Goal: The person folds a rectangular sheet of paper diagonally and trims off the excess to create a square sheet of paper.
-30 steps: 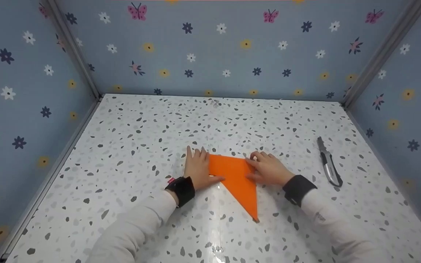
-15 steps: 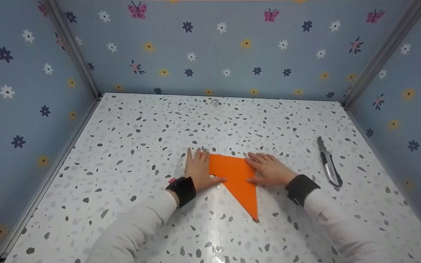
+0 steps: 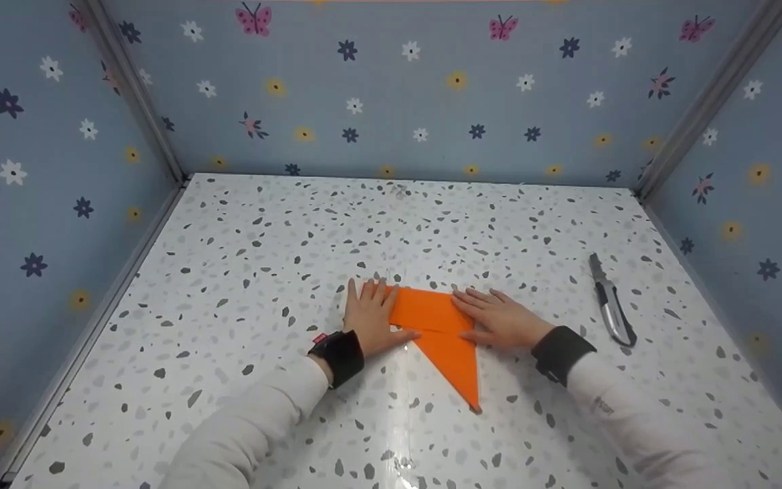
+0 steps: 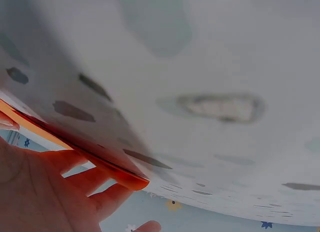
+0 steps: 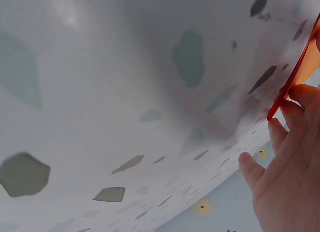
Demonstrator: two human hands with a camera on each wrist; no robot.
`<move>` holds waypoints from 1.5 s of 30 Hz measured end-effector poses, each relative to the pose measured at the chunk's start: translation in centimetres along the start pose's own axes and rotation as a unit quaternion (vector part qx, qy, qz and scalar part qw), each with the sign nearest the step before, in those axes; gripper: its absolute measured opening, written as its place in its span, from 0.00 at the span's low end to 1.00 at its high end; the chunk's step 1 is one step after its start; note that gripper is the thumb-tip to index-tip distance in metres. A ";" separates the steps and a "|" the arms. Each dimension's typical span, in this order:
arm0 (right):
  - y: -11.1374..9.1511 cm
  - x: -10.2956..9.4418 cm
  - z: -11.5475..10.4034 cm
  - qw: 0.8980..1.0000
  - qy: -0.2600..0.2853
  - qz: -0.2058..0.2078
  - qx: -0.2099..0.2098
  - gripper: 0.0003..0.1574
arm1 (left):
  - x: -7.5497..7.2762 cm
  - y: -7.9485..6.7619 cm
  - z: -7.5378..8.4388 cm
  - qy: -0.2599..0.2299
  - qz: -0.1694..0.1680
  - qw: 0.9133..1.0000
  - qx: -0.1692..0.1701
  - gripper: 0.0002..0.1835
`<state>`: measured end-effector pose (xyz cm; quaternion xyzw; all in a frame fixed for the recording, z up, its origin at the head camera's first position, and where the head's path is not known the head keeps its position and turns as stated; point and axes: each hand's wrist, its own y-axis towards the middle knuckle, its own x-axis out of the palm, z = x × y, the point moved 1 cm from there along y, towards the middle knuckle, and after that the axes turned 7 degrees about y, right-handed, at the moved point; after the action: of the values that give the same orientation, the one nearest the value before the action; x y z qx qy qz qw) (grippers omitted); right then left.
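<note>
Folded orange paper [image 3: 432, 309] lies on the speckled table, with a straight far edge and a long point running toward the near right. A crease line crosses it between the two thumbs in the head view. My left hand [image 3: 370, 318] rests flat over its left end, fingers stretched away and thumb on the lower edge. On the right edge lies my right hand [image 3: 499, 318], fingers extended, their tips and the thumb touching the paper. Each wrist view shows the paper's edge, orange paper [image 4: 107, 169] on the left and orange paper [image 5: 300, 66] on the right, against the fingers.
A utility knife [image 3: 612, 302] lies on the table [image 3: 282, 231] to the right of the right hand. Blue flowered panels [image 3: 391, 88] stand behind and on both sides. Black bands wrap both wrists.
The right fingers, curled at the paper's corner a second ago, have straightened and flattened onto it. The left hand has shifted slightly toward the near side. A crease line now shows across the paper.
</note>
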<state>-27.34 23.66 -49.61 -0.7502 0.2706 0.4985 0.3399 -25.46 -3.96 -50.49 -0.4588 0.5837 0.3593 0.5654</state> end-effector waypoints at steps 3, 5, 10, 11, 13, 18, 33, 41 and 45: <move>-0.1 -0.1 -0.1 1.000 0.010 -0.005 -0.001 0.48 | 0.0 -0.1 0.0 -0.005 0.001 1.000 -0.001 0.56; -0.1 -0.2 -0.3 1.000 0.015 -0.008 -0.001 0.47 | 0.0 -0.1 0.0 -0.009 0.002 1.000 -0.003 0.57; 0.2 -0.1 -0.9 1.000 0.012 -0.003 0.009 0.48 | 0.1 -0.1 0.0 -0.008 -0.007 1.000 -0.006 0.57; 0.3 0.0 -1.0 1.000 0.010 -0.003 0.014 0.48 | 0.1 -0.1 0.0 -0.009 -0.007 1.000 -0.007 0.57; 0.6 0.3 -1.3 1.000 0.006 -0.005 0.026 0.48 | 0.0 -0.3 0.1 -0.013 -0.005 1.000 -0.008 0.56; 1.1 0.4 -1.8 0.999 0.005 -0.018 0.050 0.48 | 0.0 -0.3 0.1 -0.005 -0.013 1.000 -0.013 0.59; 0.6 0.4 -2.0 0.997 0.002 -0.013 0.076 0.50 | 0.8 0.5 0.1 0.056 -0.030 0.996 -0.070 0.75; -0.2 0.4 -1.6 0.996 -0.011 0.004 0.084 0.52 | 0.4 0.5 0.0 0.084 -0.041 0.991 -0.091 0.78; -0.3 0.4 -1.5 0.996 -0.010 0.009 0.083 0.52 | 0.4 0.5 0.0 0.089 -0.040 0.991 -0.092 0.78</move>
<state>-26.11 22.61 -49.47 -0.7116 0.3143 0.4850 0.3995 -25.87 -3.85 -50.89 -0.5620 0.5774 0.3462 0.4806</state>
